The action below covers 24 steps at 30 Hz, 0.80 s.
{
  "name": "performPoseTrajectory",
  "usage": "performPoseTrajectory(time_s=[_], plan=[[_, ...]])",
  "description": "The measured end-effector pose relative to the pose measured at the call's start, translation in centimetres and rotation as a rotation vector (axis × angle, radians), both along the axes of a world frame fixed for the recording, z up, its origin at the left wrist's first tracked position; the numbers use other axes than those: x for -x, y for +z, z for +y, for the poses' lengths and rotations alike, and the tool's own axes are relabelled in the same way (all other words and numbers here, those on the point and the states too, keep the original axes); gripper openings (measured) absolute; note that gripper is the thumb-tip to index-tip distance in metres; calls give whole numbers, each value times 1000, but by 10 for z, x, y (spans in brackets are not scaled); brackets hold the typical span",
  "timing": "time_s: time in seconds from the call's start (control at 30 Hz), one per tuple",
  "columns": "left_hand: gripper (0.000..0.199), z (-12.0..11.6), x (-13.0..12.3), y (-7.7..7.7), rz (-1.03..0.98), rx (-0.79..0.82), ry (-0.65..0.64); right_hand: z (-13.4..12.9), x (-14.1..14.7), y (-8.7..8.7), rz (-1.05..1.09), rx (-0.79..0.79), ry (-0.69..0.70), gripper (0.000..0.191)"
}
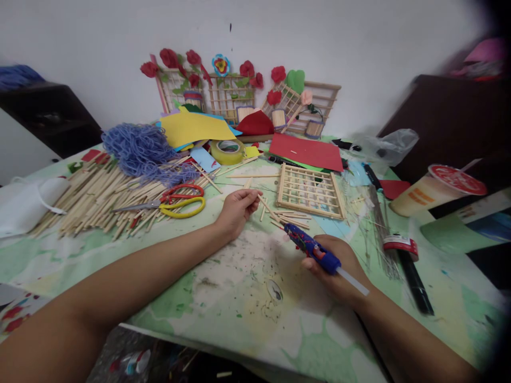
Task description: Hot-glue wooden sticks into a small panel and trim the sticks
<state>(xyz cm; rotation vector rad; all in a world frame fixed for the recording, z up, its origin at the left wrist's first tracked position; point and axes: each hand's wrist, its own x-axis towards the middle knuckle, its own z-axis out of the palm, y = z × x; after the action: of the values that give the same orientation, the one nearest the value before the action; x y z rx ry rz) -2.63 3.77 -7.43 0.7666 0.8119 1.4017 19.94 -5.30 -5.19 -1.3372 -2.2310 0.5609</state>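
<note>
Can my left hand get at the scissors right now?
Probably yes: the scissors lie partly on the stick pile, handles toward the left hand, with nothing seen covering them. That hand pinches a thin stick, though, so it may need freeing first.

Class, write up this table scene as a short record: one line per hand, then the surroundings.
Left hand: pinching a thin wooden stick
Right hand: holding a blue glue gun, its tip near the stick's end
Beyond hands: small wooden lattice, lying flat
Left side: scissors on a stick pile; blue yarn
Right side: lidded cup
</note>
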Motion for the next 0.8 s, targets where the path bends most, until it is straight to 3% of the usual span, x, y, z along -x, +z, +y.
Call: performPoseTrajectory(time_s=[0.23, 0.43, 0.63, 0.8], plan=[[21, 2, 4, 3, -41, 0, 13, 6, -3, 8, -353, -167, -234, 42], [23, -3, 0, 3, 19, -1, -74, 26, -21, 6, -575, -275, -440, 23], [26, -10, -3, 4, 136, -33, -212, 38, -36, -4, -619, -144, -407, 29], [27, -16, -5, 6, 188, -68, -294, 39, -52, 13, -561, -133, -272, 47]])
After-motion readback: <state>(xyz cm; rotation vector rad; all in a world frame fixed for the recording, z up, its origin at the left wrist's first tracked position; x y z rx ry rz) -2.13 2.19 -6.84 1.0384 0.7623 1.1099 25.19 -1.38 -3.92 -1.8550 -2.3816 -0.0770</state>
